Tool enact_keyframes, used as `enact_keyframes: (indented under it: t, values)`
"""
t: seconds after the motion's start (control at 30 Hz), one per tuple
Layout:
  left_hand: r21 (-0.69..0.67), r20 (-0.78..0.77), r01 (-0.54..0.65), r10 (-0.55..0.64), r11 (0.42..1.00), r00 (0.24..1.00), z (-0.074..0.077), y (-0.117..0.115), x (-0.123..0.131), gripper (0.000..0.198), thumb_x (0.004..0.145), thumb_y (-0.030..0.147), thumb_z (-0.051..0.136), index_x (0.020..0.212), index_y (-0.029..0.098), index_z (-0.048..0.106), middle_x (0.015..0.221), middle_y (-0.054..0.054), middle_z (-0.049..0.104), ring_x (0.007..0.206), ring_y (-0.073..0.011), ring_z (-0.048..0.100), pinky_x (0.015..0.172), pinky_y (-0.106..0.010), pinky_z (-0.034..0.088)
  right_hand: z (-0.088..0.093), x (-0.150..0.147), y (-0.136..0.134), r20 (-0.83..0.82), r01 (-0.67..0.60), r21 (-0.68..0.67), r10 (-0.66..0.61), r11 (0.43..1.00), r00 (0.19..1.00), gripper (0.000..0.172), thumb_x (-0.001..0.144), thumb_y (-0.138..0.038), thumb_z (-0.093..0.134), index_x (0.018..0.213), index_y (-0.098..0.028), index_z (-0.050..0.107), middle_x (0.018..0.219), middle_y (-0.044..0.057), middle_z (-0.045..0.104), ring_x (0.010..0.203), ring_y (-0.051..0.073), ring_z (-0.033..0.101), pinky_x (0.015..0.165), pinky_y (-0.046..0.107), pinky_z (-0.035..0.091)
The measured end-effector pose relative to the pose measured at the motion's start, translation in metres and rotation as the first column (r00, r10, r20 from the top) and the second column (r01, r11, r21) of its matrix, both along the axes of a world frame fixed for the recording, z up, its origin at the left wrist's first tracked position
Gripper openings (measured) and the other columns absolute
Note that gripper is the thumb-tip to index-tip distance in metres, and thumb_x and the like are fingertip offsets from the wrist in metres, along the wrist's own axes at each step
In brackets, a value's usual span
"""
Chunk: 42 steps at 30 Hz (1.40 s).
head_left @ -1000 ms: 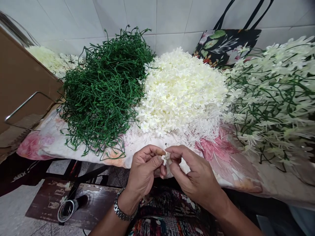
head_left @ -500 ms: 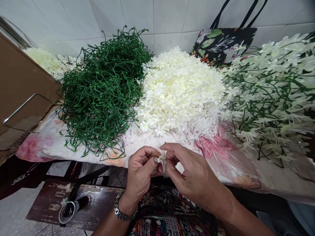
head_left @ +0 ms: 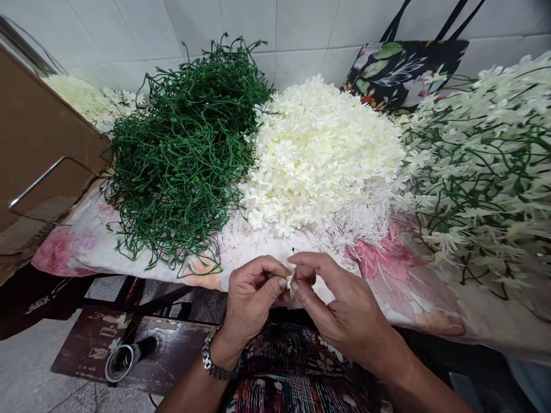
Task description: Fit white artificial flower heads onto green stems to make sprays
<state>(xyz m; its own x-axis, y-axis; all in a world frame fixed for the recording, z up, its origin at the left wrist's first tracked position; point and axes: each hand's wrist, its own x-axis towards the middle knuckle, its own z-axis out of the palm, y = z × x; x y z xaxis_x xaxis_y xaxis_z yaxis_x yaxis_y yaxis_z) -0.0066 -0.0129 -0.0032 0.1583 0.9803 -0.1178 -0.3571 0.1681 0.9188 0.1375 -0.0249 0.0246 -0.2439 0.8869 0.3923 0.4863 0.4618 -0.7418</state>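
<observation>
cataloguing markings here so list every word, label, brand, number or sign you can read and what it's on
No text reads clearly.
White lettering-like marks on the dark item at lower left: too small and blurred to read.
None seen on the floral bag or cup.

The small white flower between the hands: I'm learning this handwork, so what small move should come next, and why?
I'd probably ease the right hand slightly aside while the left hand holds the small white flower, to check its shape: both hands' fingertips crowd around it and hide most of it.
</observation>
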Motion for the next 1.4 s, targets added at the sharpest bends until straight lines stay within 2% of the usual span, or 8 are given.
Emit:
enact_keyframes:
  t: [0.2,0.33,0.5,0.7,0.77,0.87,1.23,1.4]
  values:
    - [-0.140,0.132,-0.054,0.073,0.989,0.989,0.003,-0.001,0.005,0.015,0.062,0.025,0.077,0.064,0.016,0.066,0.050,0.003,0.058,0.040,-0.0071,0.050,0.039,-0.016,0.042,-0.006,0.006,-0.002,0.055,0.048,0.081,-0.052,0.996,0.997,0.034,0.083,-0.031,0.058,0.112,-0.016,0.049,0.103,0.010,0.056,0.092,0.018,0.057,0.075,0.030,0.052]
    - [-0.090,0.114,-0.066,0.076,0.994,0.991,0.001,-0.006,0.011,0.014,0.065,0.026,0.074,0.064,0.016,0.064,0.051,0.003,0.058,0.043,-0.0077,0.051,0.042,-0.017,0.043,-0.011,0.005,-0.003,0.032,0.010,0.085,-0.012,0.996,0.999,0.013,0.086,-0.016,0.052,0.098,-0.019,0.054,0.083,0.003,0.060,0.075,0.013,0.060,0.066,0.023,0.051]
    - [0.123,-0.261,-0.029,0.061,0.992,0.963,0.006,-0.009,0.006,0.005,0.076,0.018,0.059,0.072,0.016,0.062,0.058,0.001,0.058,0.050,-0.0096,0.052,0.049,-0.020,0.043,-0.016,0.008,-0.002,0.067,0.036,0.183,-0.049,0.983,0.997,0.009,0.084,-0.010,0.050,0.089,-0.018,0.053,0.072,0.001,0.058,0.064,0.010,0.057,0.059,0.020,0.046]
    - [0.671,-0.713,0.148,0.579,0.726,0.395,0.003,-0.013,-0.044,0.014,0.081,0.005,0.049,0.076,0.014,0.058,0.068,-0.005,0.059,0.067,-0.0164,0.053,0.063,-0.029,0.043,-0.026,0.021,0.001,0.170,0.135,0.359,-0.207,0.924,0.963,0.006,0.084,-0.011,0.051,0.086,-0.016,0.053,0.072,0.002,0.058,0.064,0.012,0.057,0.065,0.023,0.046]
    - [0.650,-0.758,0.212,0.639,0.729,0.127,-0.002,-0.013,-0.059,0.015,0.081,0.005,0.048,0.074,0.014,0.058,0.070,-0.007,0.060,0.071,-0.0197,0.053,0.069,-0.034,0.042,-0.031,0.023,0.002,0.195,0.126,0.406,-0.220,0.905,0.956,0.007,0.083,-0.010,0.052,0.087,-0.015,0.054,0.072,0.003,0.058,0.065,0.013,0.057,0.068,0.025,0.046]
    - [0.601,-0.774,0.247,0.630,0.760,-0.058,-0.008,-0.012,-0.068,0.015,0.080,0.006,0.047,0.074,0.015,0.057,0.073,-0.008,0.060,0.073,-0.0217,0.053,0.070,-0.036,0.041,-0.038,0.023,0.003,0.201,0.106,0.450,-0.216,0.887,0.955,0.007,0.082,-0.008,0.054,0.087,-0.014,0.054,0.072,0.004,0.059,0.066,0.014,0.057,0.069,0.027,0.045]
    - [0.585,-0.778,0.165,0.607,0.794,-0.161,-0.010,-0.005,-0.062,0.023,0.079,0.006,0.044,0.060,0.020,0.048,0.062,-0.003,0.051,0.064,-0.0185,0.046,0.065,-0.032,0.040,-0.040,0.022,0.004,0.206,0.084,0.440,-0.192,0.894,0.960,0.007,0.084,-0.008,0.052,0.086,-0.015,0.054,0.070,0.004,0.060,0.065,0.014,0.058,0.063,0.028,0.044]
    - [0.630,-0.767,0.125,0.639,0.767,-0.056,-0.010,-0.006,-0.057,0.023,0.077,0.005,0.045,0.059,0.020,0.046,0.061,-0.001,0.048,0.062,-0.0162,0.045,0.062,-0.030,0.038,-0.040,0.022,0.003,0.187,0.103,0.444,-0.205,0.890,0.961,0.008,0.084,-0.010,0.052,0.085,-0.017,0.054,0.068,0.002,0.060,0.063,0.014,0.059,0.061,0.027,0.045]
